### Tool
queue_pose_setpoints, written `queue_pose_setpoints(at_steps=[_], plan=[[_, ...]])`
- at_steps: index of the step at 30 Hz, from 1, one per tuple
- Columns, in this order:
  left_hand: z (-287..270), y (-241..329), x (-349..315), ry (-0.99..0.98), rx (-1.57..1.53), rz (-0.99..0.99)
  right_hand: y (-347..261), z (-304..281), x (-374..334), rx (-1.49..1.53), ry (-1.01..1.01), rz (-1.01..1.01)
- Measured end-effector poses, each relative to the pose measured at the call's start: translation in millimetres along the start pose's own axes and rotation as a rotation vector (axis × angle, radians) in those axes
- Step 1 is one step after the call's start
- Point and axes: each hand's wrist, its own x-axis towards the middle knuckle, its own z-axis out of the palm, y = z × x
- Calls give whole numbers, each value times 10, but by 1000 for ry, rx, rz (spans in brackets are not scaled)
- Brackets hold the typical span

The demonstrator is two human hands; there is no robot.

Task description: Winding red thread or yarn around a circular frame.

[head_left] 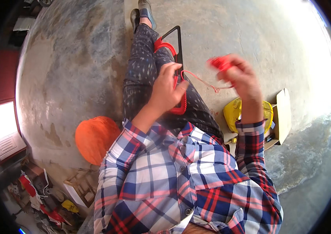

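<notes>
Across my thighs lies a red-and-black frame tool (180, 50), with a thin black bent frame, a curved red piece at the far end and a ridged red loop at the near end. My left hand (168, 86) is closed around its middle, the thumb on the right side. Raised to the right, over the floor, my right hand (240, 76) grips a small red object (219, 63); motion blur hides its kind. A thin reddish cord (202, 80), with a small tangle in it, hangs slack between the tool and my right hand.
To my right, a yellow bag (232, 113) sits in an open cardboard box (284, 117). An orange rounded thing (96, 139) is by my left elbow. Farther left are a wooden frame (81, 187) and a cluttered pile with a yellow item (70, 206). Concrete floor (76, 50) surrounds my outstretched legs.
</notes>
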Motion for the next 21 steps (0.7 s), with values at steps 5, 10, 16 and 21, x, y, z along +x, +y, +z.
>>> queue_pose_setpoints(at_steps=[5, 10, 16, 21], plan=[[90, 288, 51, -155, 250, 176, -746, -405, -67, 707, -86, -464], [59, 138, 123, 28, -233, -208, -385, -312, -174, 272, -24, -309], [-42, -448, 55, -61, -101, -513, 691, 113, 24, -774, -289, 51], [46, -161, -6, -148, 69, -568, 1180, 398, 181, -570, 71, 116]])
